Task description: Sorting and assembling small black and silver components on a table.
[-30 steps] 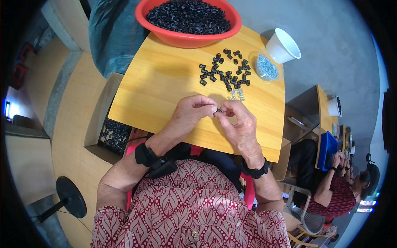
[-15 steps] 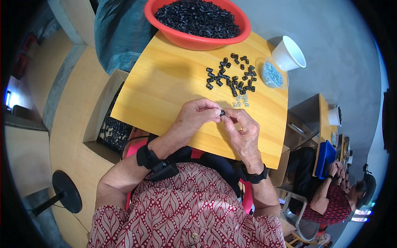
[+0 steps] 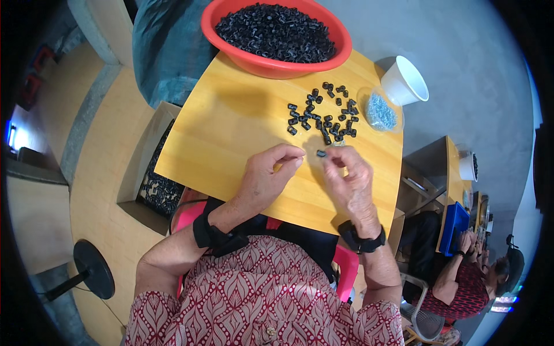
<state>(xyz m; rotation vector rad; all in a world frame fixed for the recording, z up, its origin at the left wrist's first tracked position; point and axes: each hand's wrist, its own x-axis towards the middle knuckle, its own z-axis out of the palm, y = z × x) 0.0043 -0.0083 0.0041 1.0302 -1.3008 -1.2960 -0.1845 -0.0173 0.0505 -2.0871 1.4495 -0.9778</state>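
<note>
Between the thumb and forefinger of my right hand (image 3: 351,180) is a small black plastic piece (image 3: 321,153), held just above the wooden table. My left hand (image 3: 266,177) is a short way to its left, thumb and forefinger slightly apart with nothing seen between them. Beyond my hands, several small black plastic pieces (image 3: 327,124) lie loosely scattered on the tabletop. A little pile of silvery screw-like parts (image 3: 339,143) sits at their near side, partly hidden behind my right hand.
A red basin (image 3: 277,69) heaped with black pieces stands at the table's (image 3: 219,135) far edge. At the right are a clear dish of silvery parts (image 3: 381,112) and a white tub (image 3: 405,81). A carton (image 3: 130,196) holds more pieces at left. Another person (image 3: 461,285) works at right.
My hands have drawn apart. The black piece they both held is now in my right hand only, and my left hand has let go.
</note>
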